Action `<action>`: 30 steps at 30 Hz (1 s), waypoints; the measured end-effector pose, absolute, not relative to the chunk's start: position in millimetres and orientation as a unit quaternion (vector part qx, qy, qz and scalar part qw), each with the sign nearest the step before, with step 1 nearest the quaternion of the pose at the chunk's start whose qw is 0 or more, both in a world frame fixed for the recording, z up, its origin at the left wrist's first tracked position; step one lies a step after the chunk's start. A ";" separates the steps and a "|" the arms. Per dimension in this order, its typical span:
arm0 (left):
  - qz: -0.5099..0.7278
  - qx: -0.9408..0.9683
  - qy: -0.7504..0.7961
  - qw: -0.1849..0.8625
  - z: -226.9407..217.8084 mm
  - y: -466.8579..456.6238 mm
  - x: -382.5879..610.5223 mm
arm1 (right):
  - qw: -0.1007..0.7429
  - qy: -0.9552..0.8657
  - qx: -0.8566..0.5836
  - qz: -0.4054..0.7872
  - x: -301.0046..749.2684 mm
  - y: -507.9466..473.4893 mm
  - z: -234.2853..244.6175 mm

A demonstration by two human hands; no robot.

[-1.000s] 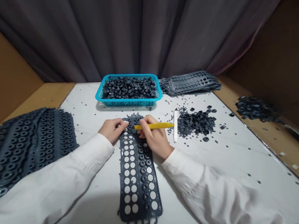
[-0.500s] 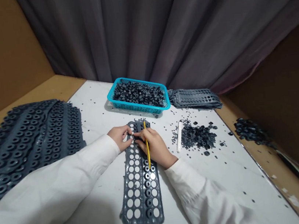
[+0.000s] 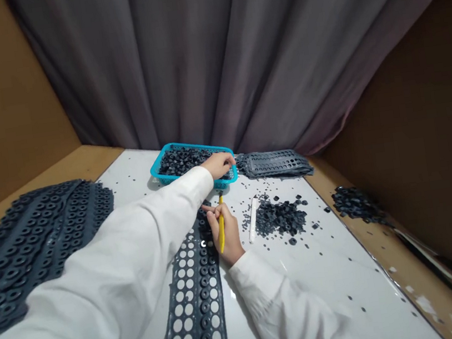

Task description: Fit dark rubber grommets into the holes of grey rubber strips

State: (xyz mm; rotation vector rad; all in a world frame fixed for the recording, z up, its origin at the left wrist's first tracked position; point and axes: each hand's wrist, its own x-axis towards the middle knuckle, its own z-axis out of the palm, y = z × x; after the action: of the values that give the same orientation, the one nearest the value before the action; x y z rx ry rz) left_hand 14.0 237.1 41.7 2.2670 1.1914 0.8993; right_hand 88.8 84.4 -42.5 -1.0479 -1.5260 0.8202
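My left hand [image 3: 219, 165] reaches over the rim of a turquoise plastic basket [image 3: 191, 158], which is filled with small dark grey rubber rings [image 3: 185, 159]. Its fingers rest at the basket's far right and hide what they touch. My right hand [image 3: 225, 231] grips a yellow plastic stick [image 3: 221, 232] and rests on the top end of a long grey perforated rubber strip [image 3: 194, 303]. Many of the strip's holes show white through them, while others hold rings. My left sleeve covers part of the strip.
A wide stack of ringed rubber sheets [image 3: 39, 246] lies at the left on the white tabletop [image 3: 328, 273]. Behind it are a folded perforated strip [image 3: 273, 164], a loose ring pile [image 3: 279, 218], a white stick [image 3: 252, 221], and rings on the wooden ledge [image 3: 357, 206].
My left hand has moved from the strip up to the basket. The view has tilted and shifted, and the yellow stick now sits differently in my right hand.
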 end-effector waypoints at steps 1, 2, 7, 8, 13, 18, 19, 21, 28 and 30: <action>0.311 0.829 0.416 0.207 37.5 240.9 17.4 | 0.535 -0.632 -0.443 0.343 89.2 84.7 -42.3; 0.302 0.839 0.406 0.200 33.5 242.9 18.8 | 0.540 -0.625 -0.446 0.344 89.4 85.0 -41.9; 0.305 0.858 0.382 0.158 31.7 243.2 7.0 | 0.566 -0.590 -0.450 0.359 89.3 84.4 -38.5; 0.309 0.858 0.382 0.151 35.6 242.9 2.9 | 0.571 -0.581 -0.454 0.361 89.4 84.0 -38.3; 0.351 0.841 0.396 0.116 55.7 232.3 -28.9 | 0.589 -0.516 -0.476 0.402 93.0 87.6 -40.5; 0.184 0.874 0.387 0.230 37.0 188.9 -78.6 | 0.563 -0.499 -0.484 0.447 94.7 97.8 -46.1; 0.143 0.875 0.392 0.244 28.5 177.7 -87.0 | 0.555 -0.496 -0.487 0.458 94.2 98.9 -46.9; 0.113 0.873 0.405 0.249 10.8 157.0 -99.4 | 0.531 -0.503 -0.495 0.469 92.7 99.9 -47.7; 0.157 0.829 0.449 0.294 -15.3 132.2 -103.6 | 0.455 -0.577 -0.515 0.442 89.1 98.2 -46.4; 0.150 0.838 0.440 0.286 -13.4 134.4 -101.7 | 0.451 -0.586 -0.517 0.431 88.6 98.3 -45.7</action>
State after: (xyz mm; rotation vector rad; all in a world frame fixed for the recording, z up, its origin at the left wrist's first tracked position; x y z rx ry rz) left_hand -101.7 134.4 -13.4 2.2401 1.1761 0.4016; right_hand 88.6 98.3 -45.7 -1.2771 -1.4480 1.0660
